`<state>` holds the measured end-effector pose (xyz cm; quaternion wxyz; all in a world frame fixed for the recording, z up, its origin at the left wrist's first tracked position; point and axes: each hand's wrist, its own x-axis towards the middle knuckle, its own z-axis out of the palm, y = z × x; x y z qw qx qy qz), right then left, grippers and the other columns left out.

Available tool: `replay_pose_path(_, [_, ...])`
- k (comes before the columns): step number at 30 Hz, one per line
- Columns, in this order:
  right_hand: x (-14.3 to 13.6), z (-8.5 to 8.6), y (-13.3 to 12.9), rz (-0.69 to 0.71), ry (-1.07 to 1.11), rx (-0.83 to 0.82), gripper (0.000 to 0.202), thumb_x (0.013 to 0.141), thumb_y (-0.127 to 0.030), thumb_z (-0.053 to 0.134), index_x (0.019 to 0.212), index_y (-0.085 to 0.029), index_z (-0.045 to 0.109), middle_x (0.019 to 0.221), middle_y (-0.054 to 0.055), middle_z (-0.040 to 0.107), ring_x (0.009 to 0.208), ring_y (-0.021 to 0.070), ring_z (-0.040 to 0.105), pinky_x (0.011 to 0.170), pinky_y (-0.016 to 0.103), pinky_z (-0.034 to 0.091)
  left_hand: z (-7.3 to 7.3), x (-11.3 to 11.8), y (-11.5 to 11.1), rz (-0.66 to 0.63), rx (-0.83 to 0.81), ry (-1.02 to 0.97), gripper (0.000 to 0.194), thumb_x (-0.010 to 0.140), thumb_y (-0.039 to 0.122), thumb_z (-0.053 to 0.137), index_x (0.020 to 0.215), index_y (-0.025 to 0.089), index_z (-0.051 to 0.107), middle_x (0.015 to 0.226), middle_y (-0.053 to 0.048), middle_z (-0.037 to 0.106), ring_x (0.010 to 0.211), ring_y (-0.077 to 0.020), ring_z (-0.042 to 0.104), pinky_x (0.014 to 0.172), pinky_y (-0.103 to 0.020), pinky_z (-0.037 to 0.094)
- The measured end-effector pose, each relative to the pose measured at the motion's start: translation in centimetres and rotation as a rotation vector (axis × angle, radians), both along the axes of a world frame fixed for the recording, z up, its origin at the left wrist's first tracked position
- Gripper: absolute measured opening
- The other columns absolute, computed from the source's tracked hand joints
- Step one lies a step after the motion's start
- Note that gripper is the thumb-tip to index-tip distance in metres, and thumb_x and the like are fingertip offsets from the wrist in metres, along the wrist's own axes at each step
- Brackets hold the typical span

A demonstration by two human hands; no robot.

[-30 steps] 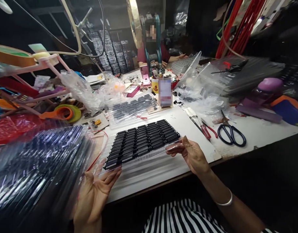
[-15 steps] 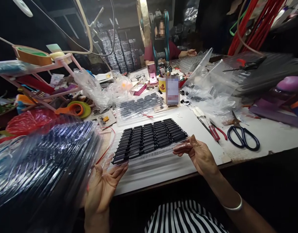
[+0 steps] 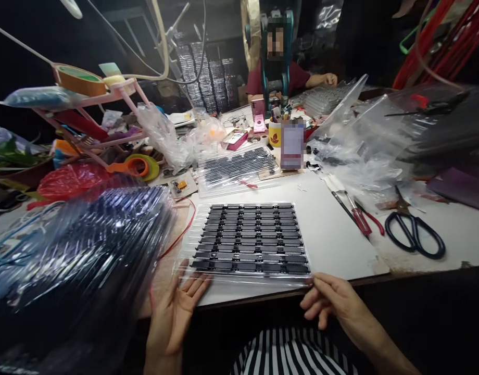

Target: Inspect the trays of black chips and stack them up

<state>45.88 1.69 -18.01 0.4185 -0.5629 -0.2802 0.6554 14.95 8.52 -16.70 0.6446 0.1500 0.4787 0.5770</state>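
Note:
A clear plastic tray (image 3: 249, 281) holds neat rows of black multi-pin parts (image 3: 255, 242) in front of me, over the white work surface. My left hand (image 3: 180, 302) is palm up at its near left corner, with the fingers reaching under the clear edge and the thumb beside it. At the near right corner, my right hand (image 3: 335, 302) pinches the rim between thumb and forefinger, its other fingers curled below. Left of the tray lies a tall stack of similar filled trays (image 3: 106, 245). Another filled tray (image 3: 239, 169) lies behind it.
To the right are dark-handled scissors (image 3: 415, 234), red-handled pliers (image 3: 364, 219) and crumpled clear plastic (image 3: 356, 151). A phone (image 3: 292, 146) and yellow cup (image 3: 274, 133) stand behind. A pink rack (image 3: 126, 99) is at left. Across the table, a person sits behind a hand press (image 3: 276, 78).
The filled tray has come nearer and levelled out, now squarer to me. My right hand has moved down and toward me with its corner. The view has shifted slightly left.

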Motion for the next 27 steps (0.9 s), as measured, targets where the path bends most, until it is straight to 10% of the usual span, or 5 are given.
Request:
replay_pose_path(11, [2.8, 1.3, 1.8, 0.653, -1.148, 0.267, 0.036, 0.089, -0.036, 0.030, 0.057, -0.024, 0.039, 0.047, 0.002, 0.054, 0.044, 0.0182, 0.053, 0.048, 0.031, 0.034, 1.4, 0.9, -3.2, 0.013, -0.049, 0.196, 0.080, 0.080, 0.024, 0.063, 0.147, 0.020, 0.019, 0.094, -0.013, 0.073, 0.096, -0.0308, 0.067, 0.096, -0.052, 0.046])
replay_pose_path(19, [6.1, 3.0, 12.1, 0.374, -1.147, 0.686, 0.042, 0.090, -0.050, 0.039, 0.111, -0.020, 0.059, 0.107, 0.013, 0.067, 0.094, 0.0287, 0.064, 0.081, 0.042, 0.048, 1.4, 2.5, -5.1, 0.057, 0.012, 0.334, 0.097, 0.077, 0.037, 0.068, 0.149, 0.027, 0.004, 0.095, -0.011, 0.073, 0.091, -0.0292, 0.069, 0.091, -0.049, 0.049])
replay_pose_path(27, [4.5, 1.8, 17.0, 0.494, -1.102, 0.776, 0.047, 0.091, -0.046, 0.038, 0.124, -0.017, 0.055, 0.114, 0.014, 0.065, 0.106, 0.0282, 0.059, 0.090, 0.044, 0.045, -1.1, 6.8, -7.5, 0.166, 0.123, 0.209, 0.080, 0.079, 0.037, 0.065, 0.147, 0.034, 0.022, 0.139, -0.010, 0.050, 0.126, -0.0291, 0.048, 0.106, -0.045, 0.038])
